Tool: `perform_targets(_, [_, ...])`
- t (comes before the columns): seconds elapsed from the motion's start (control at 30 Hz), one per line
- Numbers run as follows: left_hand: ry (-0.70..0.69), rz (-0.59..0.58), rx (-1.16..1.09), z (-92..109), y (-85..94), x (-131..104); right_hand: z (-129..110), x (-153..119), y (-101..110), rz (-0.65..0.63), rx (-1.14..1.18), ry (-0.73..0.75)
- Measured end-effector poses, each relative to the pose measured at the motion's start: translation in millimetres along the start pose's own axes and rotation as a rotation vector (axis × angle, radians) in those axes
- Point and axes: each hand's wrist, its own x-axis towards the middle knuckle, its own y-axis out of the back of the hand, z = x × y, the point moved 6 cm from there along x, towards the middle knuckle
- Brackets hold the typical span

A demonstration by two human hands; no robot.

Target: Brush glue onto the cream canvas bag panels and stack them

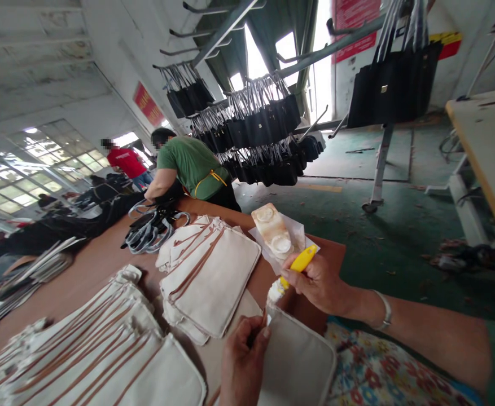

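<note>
My right hand (321, 285) grips a yellow-handled brush (300, 262). White paste clumps over the brush's bristles, which are at the top edge of an off-white fabric pouch (300, 355). The fingers of my left hand (247, 355) pinch that pouch's upper corner, close to the bristles; a small white bit shows by the thumb. Beyond the brush, a stained cream container (270, 225) with white paste in its hollow rests on a white sheet (300, 231). To the left lies a stack of similar off-white pouches (222, 276) with brown strips along their edges.
More off-white pouches (90, 349) overlap in rows on the brown tabletop (115, 270). Behind them is a pile of black and grey straps (154, 225). A person in green (192, 163) bends over the table's far end. Black bags (268, 121) hang on a wheeled rack.
</note>
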Motion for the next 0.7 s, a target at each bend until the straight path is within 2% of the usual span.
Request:
perform_targets(0.13, [0.035, 0.008, -0.018, -4.2, -4.4, 0.8, -11.7, -5.7, -1.8, -0.03, -0.013, 0.053])
perform_targets(0.23, [-0.025, 0.029, 0.043, -1.3, -6.8, -2.4, -6.5, -8.0, -2.0, -0.03, -0.025, 0.035])
perform_targets(0.33, [-0.2, 0.104, 0.173, 6.7, -8.1, -12.2, 1.0, -3.6, 13.7, 0.05, -0.047, -0.024])
perform_targets(0.47, [-0.549, 0.194, 0.403, 21.7, -15.8, -32.1, 7.5, 5.1, 31.2, 0.073, 0.029, -0.167])
perform_targets(0.57, [-0.742, 0.206, 0.558, 31.1, -23.6, -41.7, 11.7, 6.5, 24.0, -0.015, 0.171, -0.259])
perform_targets(0.7, [-0.826, 0.176, 0.624, 36.9, -28.3, -44.7, 13.7, 2.5, 4.9, -0.266, 0.29, -0.37])
